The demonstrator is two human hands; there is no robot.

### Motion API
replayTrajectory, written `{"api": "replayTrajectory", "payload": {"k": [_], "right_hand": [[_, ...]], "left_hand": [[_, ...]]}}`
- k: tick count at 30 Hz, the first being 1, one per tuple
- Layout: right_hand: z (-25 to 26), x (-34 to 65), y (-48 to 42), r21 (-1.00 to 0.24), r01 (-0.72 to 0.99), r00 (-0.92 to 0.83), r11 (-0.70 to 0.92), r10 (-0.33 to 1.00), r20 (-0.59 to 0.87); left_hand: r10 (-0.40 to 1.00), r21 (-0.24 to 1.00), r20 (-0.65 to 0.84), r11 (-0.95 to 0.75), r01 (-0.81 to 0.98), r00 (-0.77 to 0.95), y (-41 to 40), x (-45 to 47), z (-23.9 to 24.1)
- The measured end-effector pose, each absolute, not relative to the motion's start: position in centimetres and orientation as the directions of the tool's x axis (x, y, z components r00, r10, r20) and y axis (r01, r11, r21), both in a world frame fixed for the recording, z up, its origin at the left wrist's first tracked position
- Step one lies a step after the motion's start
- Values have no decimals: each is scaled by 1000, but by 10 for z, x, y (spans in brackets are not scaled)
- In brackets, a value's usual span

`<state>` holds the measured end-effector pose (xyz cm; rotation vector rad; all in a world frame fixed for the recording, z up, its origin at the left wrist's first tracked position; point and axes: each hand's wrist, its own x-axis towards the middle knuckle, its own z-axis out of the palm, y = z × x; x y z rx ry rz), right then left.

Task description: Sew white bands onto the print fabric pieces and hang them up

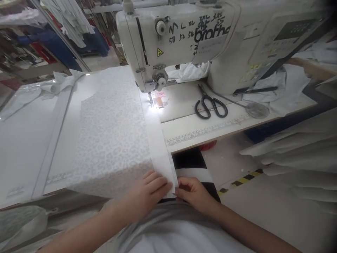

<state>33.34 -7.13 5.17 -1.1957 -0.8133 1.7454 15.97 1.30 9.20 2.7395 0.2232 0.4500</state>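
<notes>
A pale fabric panel with a grey leopard print point(113, 130) lies across the table and hangs over its front edge. Along its right side runs a plain white fabric strip point(157, 144), which reaches up to the lit needle area of the sewing machine point(181, 38). At the strip's near end, my left hand point(151, 191) presses on it, fingers together and thumb against the edge. My right hand point(193, 193) pinches the same edge from the right, thumb against forefinger. The presser foot point(150, 102) stands at the strip's far end; whether it touches the cloth I cannot tell.
Black-handled scissors point(210, 105) lie on the machine bed, right of the needle. A ruler tape point(205, 131) runs along the table's front edge. Cloth scraps point(279, 88) lie at the right, and stacked pale fabric point(297, 154) hangs beside the table. Crumpled cloth point(59, 84) lies far left.
</notes>
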Motion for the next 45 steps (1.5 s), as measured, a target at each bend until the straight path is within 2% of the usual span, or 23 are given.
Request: {"api": "replayTrajectory", "payload": {"k": [4, 8, 12, 22, 29, 31, 33, 34, 35, 37, 38, 39, 41, 45], "right_hand": [[58, 336, -76, -873, -239, -196, -425, 902, -385], [64, 337, -78, -880, -225, -218, -419, 902, -374], [64, 338, -78, -882, -209, -214, -423, 900, -381], [54, 338, -75, -807, -321, -260, -496, 865, -428], [43, 334, -76, -743, -428, -295, -514, 857, -423], [47, 336, -78, -782, -379, -291, -495, 866, -407], [56, 341, -80, -931, -179, -157, -318, 944, -292], [61, 343, -80, -988, -12, -79, -155, 985, -154], [66, 346, -80, -983, 179, -41, 31, 999, 24], [72, 350, -78, -807, 463, -138, 367, 929, 343], [74, 351, -76, -705, 521, -230, 482, 874, 427], [75, 351, -73, -626, 549, -308, 554, 830, 464], [77, 350, -67, -543, 577, -383, 610, 790, 479], [88, 348, -58, -518, 581, -423, 628, 777, 467]], "left_hand": [[185, 378, 282, -923, 69, 941, 11, 155, 91], [177, 416, 353, -909, 15, 919, 8, 155, 94], [170, 398, 377, -917, 6, 911, 8, 159, 95], [171, 370, 416, -929, 6, 893, 7, 158, 92], [224, 353, 385, -932, 82, 895, 2, 160, 92], [239, 379, 374, -921, 88, 896, 2, 159, 93], [268, 431, 352, -897, 99, 897, 1, 157, 93], [285, 461, 344, -882, 104, 895, 0, 156, 93], [300, 489, 339, -866, 105, 892, -2, 155, 93], [323, 536, 341, -838, 100, 883, -5, 154, 92], [327, 556, 342, -826, 91, 881, -6, 154, 93], [333, 580, 335, -810, 85, 881, -7, 155, 94], [377, 647, 314, -757, 94, 871, -3, 157, 99], [603, 732, 241, -628, 265, 761, 30, 160, 112]]}}
